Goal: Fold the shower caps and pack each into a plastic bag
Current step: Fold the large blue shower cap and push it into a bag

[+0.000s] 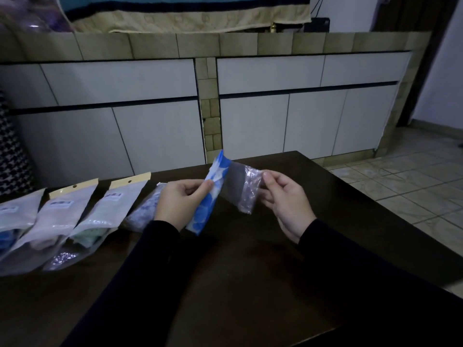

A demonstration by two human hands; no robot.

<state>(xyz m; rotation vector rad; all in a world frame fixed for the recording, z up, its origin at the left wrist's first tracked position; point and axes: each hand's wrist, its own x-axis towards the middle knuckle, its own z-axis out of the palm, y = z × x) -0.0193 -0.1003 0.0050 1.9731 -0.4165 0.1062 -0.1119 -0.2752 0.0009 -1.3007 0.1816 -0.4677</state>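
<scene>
Head view: a person in dark long sleeves works above a dark brown wooden table [250,271]. The left hand [180,201] pinches, between thumb and curled fingers, a folded blue-and-white patterned shower cap [208,204], a narrow strip held tilted in the air, its upper end leaning right and away, its lower end just above the table. The right hand [285,201] pinches the right-hand edge of a small clear plastic bag [244,190], also held off the table; the bag's left portion meets the upper part of the folded cap, though whether the cap has entered the bag's mouth cannot be told. To the left, lying on the table in a row, are packed bags: a clear bag with pale blue-patterned contents [145,209], partly hidden behind the left hand; a frosted pouch with a tan header card and greenish contents [105,216]; a frosted pouch with a tan header card and pinkish contents [57,216]; and, at the frame's left edge, a frosted pouch with blue contents [15,216]. Behind the table stands a tiled counter with white cabinet doors [275,116]; a pale tiled floor [413,186] lies at right.
</scene>
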